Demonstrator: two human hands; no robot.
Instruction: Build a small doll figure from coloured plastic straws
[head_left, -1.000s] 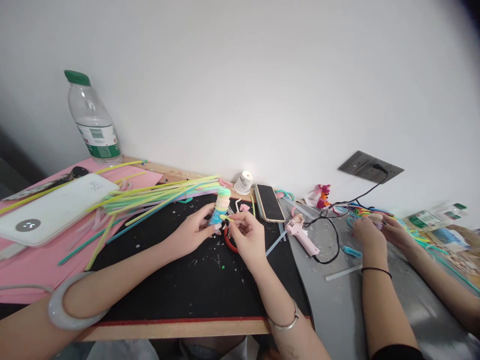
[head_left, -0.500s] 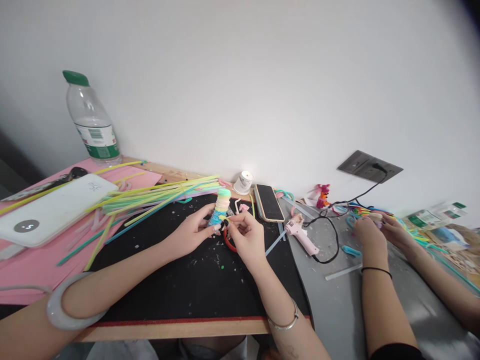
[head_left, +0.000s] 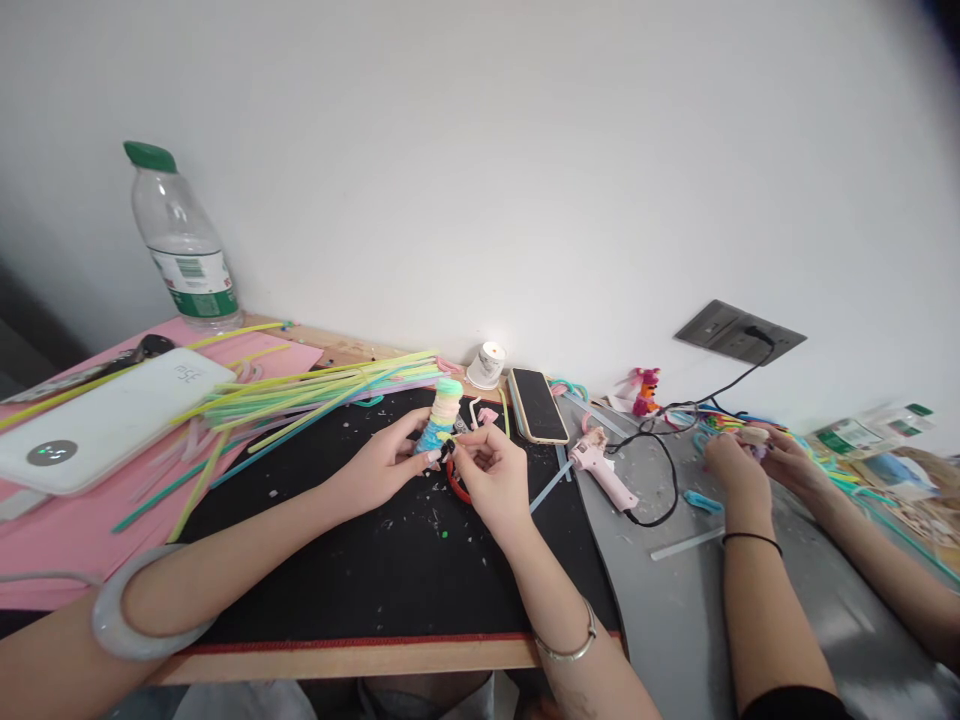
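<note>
Above the black mat [head_left: 330, 590], my left hand [head_left: 394, 455] is closed around a pipe-cleaner figure [head_left: 444, 412], wound in green, cream and blue bands and standing nearly upright. My right hand [head_left: 491, 475] pinches at the figure's lower right side, by a small black piece [head_left: 447, 450] and a bit of yellow. Whether the black piece is fixed to the figure I cannot tell. Red-handled scissors [head_left: 458, 485] lie partly hidden behind my right hand. Close behind sits a small pink piece [head_left: 487, 416].
Pipe cleaners [head_left: 300, 400] lie left, near a power bank [head_left: 105, 420] and bottle [head_left: 187, 245]. A paper cup [head_left: 487, 366], phone [head_left: 538, 406] and corded pink glue gun [head_left: 604, 474] stand or lie behind and right. A co-worker's hands [head_left: 739, 465] work at far right.
Both of my hands and the figure stay almost in the same place. The co-worker's hands at the right have shifted slightly.
</note>
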